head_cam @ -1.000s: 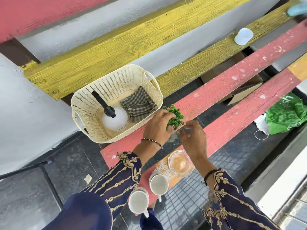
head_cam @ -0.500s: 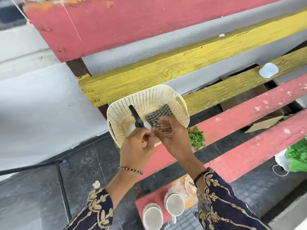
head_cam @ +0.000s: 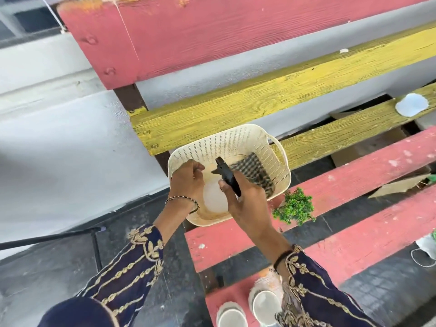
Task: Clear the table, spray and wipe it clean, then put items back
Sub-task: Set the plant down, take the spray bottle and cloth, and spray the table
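A cream plastic basket (head_cam: 236, 129) sits at the left end of the slatted table. Inside it stand a white spray bottle (head_cam: 213, 199) with a black spray head and a folded checked cloth (head_cam: 253, 168). My right hand (head_cam: 247, 201) is closed around the black spray head, with the nozzle sticking out above my fingers. My left hand (head_cam: 187, 182) is inside the basket, left of the bottle, fingers curled with nothing seen in them. A green plant sprig (head_cam: 295, 206) lies on the red slat (head_cam: 354, 175) just right of the basket.
Two white cups (head_cam: 232, 317) (head_cam: 265, 308) stand on the nearest red slat, by my right sleeve. A white lid (head_cam: 411, 105) rests on the yellow slat at far right. Gaps between slats show cardboard (head_cam: 401, 185) and dark floor below. A black rod (head_cam: 47, 238) crosses the lower left.
One second ago both hands were at the green sprig; they then reached into the basket. My right hand left the cloth and took the spray head, and my left hand shifted left off it.
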The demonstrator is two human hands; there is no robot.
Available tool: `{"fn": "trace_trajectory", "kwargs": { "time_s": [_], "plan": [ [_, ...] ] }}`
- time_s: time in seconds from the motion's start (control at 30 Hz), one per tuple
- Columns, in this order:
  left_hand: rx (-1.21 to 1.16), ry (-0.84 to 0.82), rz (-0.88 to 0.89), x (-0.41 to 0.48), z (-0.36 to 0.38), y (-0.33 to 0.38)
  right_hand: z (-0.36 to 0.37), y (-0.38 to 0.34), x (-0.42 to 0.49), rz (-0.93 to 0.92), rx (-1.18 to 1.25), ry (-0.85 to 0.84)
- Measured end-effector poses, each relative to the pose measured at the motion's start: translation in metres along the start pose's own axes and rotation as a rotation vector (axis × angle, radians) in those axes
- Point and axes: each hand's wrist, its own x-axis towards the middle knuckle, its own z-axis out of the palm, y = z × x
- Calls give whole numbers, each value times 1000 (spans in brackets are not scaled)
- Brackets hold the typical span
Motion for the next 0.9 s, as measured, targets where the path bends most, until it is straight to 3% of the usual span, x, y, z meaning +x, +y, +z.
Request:
{"fn": "trace_trajectory", "kwargs": {
  "time_s": [0.1, 0.23, 0.4, 0.9],
  "plan": [
    [102, -191, 48, 25, 21, 3, -8, 2, -7, -13, -35, 20],
    [-6, -281, -133, 61, 44, 6, -4, 2, -11, -61, -35, -26],
    [75, -483, -229, 80, 62, 8, 3, 4, -15, -44, -16, -70],
    [8, -530, -248, 79, 71, 8, 11, 16, -13, -24, 11, -120]
  ]
}}
